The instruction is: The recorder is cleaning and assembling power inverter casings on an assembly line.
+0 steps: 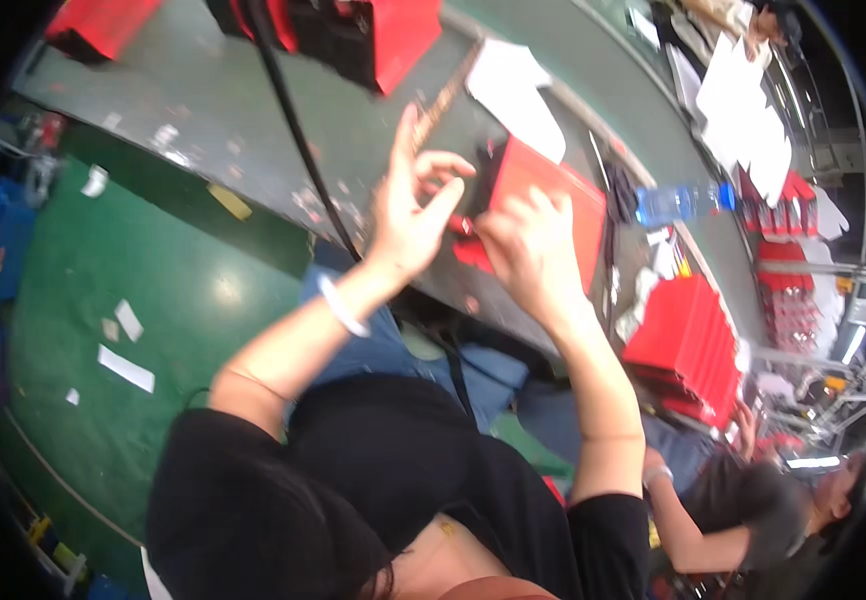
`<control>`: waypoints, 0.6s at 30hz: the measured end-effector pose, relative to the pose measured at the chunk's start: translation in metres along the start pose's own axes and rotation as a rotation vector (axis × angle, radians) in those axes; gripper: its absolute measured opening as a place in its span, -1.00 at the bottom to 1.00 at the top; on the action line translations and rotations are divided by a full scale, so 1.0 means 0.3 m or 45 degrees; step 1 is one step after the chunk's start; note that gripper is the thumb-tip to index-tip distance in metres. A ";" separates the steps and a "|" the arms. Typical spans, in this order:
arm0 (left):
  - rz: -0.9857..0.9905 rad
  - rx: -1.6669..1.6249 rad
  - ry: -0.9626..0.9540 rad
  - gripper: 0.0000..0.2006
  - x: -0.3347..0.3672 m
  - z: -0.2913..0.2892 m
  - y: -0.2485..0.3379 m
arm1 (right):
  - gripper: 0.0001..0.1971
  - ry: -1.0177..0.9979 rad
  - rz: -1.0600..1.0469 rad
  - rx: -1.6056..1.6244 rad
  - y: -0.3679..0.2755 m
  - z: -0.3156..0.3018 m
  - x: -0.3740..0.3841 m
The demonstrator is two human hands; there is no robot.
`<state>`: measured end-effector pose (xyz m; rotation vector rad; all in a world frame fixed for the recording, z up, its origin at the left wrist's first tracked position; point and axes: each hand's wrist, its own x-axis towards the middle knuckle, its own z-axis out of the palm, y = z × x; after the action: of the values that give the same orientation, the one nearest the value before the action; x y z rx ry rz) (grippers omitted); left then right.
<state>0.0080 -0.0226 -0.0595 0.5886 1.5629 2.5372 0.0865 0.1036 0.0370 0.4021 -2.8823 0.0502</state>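
Note:
My left hand (415, 208) hovers over the near edge of the bench, its index finger stretched out and the thumb and other fingers bent but apart; I see nothing held in it. Close by on its right, my right hand (533, 238) is blurred, with bent fingers pinched at a small red piece (463, 226) whose kind I cannot make out. Behind the right hand stands a red box or bag (581, 205) with a dark side, partly covered by that hand.
White paper sheets (523, 95) lie beyond the hands. A dark pole (293, 120) crosses the bench (193, 95). A plastic bottle (683, 203) and stacked red bags (688, 345) are at the right, near a co-worker's arm (688, 525). More red bags (403, 40) stand at the far side.

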 end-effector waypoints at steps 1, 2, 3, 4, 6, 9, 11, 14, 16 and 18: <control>-0.019 -0.085 0.088 -0.19 0.029 0.014 0.021 | -0.94 -0.017 0.013 0.005 -0.008 0.005 -0.010; -0.053 -0.187 0.168 -0.21 0.049 0.033 0.047 | -0.94 0.055 -0.009 0.001 -0.016 -0.001 -0.022; -0.025 -0.142 0.208 -0.29 0.070 0.040 0.055 | -0.93 0.025 -0.027 0.019 -0.015 -0.007 -0.037; 0.023 -0.126 0.198 -0.29 0.090 0.032 0.056 | -0.93 -0.018 -0.039 0.033 -0.009 -0.011 -0.047; 0.039 -0.130 0.372 -0.31 0.132 0.033 0.056 | -0.93 0.083 -0.054 0.088 0.005 0.000 -0.067; -0.035 -0.116 0.492 -0.35 0.177 0.007 0.086 | -0.91 0.204 0.009 0.200 0.022 0.020 -0.102; -0.040 -0.064 0.472 -0.40 0.167 -0.004 0.086 | -0.92 0.247 0.103 0.262 0.034 0.030 -0.129; -0.069 0.075 0.328 -0.45 0.100 -0.031 0.081 | -0.92 0.312 0.143 0.311 0.034 0.022 -0.121; -0.059 0.185 0.235 -0.47 0.049 -0.035 0.078 | -0.91 0.337 0.187 0.336 0.042 0.035 -0.110; -0.089 0.205 0.180 -0.48 -0.015 -0.031 0.055 | -0.91 0.362 0.182 0.337 0.046 0.059 -0.118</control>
<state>0.0106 -0.0393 -0.0500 0.3692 1.8141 2.4666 0.1119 0.1251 0.0115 0.2126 -2.6212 0.4772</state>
